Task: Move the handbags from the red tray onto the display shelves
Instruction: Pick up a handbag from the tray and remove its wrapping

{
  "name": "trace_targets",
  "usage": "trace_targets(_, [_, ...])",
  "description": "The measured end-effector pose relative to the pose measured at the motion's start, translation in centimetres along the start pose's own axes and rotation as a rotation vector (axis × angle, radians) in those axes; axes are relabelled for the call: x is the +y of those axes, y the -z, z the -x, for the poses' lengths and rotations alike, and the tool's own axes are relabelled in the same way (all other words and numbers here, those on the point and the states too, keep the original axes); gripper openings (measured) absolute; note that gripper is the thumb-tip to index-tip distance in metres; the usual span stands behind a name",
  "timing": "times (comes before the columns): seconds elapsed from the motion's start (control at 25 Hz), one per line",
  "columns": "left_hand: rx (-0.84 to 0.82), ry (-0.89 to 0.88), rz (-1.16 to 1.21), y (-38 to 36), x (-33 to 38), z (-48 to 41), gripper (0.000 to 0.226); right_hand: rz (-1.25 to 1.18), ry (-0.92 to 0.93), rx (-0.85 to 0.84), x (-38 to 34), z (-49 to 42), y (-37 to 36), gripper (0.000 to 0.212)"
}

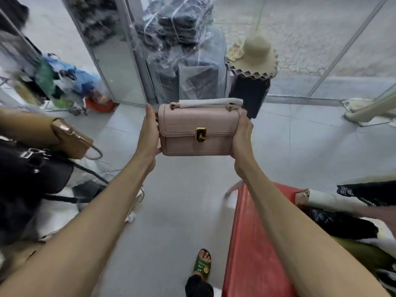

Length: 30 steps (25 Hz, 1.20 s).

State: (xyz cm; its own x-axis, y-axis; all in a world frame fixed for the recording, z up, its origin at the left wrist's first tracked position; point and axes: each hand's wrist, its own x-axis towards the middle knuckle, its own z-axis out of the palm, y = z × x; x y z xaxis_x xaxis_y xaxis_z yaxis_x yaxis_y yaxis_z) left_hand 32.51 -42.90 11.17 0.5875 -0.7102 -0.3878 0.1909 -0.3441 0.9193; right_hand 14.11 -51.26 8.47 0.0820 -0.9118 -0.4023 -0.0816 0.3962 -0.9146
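Handbag (198,131) between left grip (149,133), right grip (241,136)

- Hands: two, left hand (150,133) and right hand (241,136), both gripping one bag.
- pink handbag (188,127): one, with one gold clasp (201,134) and one white-wrapped handle (211,102).
- red tray (252,243): one.
- Bags heaped in the tray: one black quilted bag (338,224) is clear; the rest overlap, count cannot be told.
- Bags at left: two, one tan handbag (70,138) and one black handbag (32,168).
- straw hat (255,54): one.
- green sandal (202,264): one, on the only foot in view.
- plastic-wrapped bundle (182,50) of dark clothing: one; pieces inside too blurred to count.
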Motion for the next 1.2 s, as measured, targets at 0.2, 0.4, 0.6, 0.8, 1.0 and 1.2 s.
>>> trace_targets(0.2, [0.107, -0.14, 0.122, 10.2, 5.3, 8.2, 0.07, 0.069, 0.225, -0.142, -5.9, 8.6, -6.0, 0.084])
trace_targets(0.4, [0.239, -0.214, 0.151, 19.9, 8.3, 17.0, 0.082, 0.045, 0.358, -0.279, -9.0, 19.6, -10.4, 0.091])
trace_targets(0.6, [0.339, -0.342, 0.186, 25.9, 8.5, 25.3, 0.06, 0.042, 0.527, -0.4, -9.7, 27.8, -13.3, 0.09])
trace_targets(0.8, [0.484, -0.384, 0.235, 33.2, 6.3, 33.1, 0.045, 0.049, 0.55, -0.618, -7.9, 36.3, -17.2, 0.088])
trace_targets(1.0, [0.682, -0.408, 0.263, 40.7, 3.2, 38.9, 0.029, 0.063, 0.48, -0.815, -5.0, 43.7, -22.8, 0.096])
trace_targets(1.2, [0.874, -0.41, 0.296, 47.4, -0.4, 43.7, 0.016, 0.1, 0.417, -0.994, -2.1, 50.0, -28.5, 0.106])
